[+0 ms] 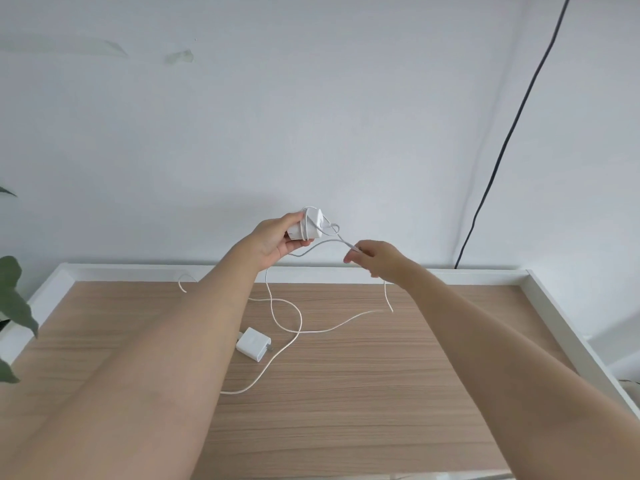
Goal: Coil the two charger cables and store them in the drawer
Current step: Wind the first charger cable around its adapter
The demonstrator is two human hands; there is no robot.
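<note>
My left hand [273,239] holds a white charger block [308,225] raised above the far edge of the desk, with its white cable wound around it in a few turns. My right hand [375,259] pinches the free end of that cable [322,244] just to the right of the block. A second white charger block [253,342] lies flat on the wooden desk top [381,393]. Its long white cable [294,327] snakes loosely across the desk in loops, partly hidden under my left forearm. No drawer is in view.
The desk has a raised white rim [540,296] along the back and right side, against a white wall. A black cord [512,133] runs down the wall at the right. Green plant leaves [14,299] hang over the desk's left edge.
</note>
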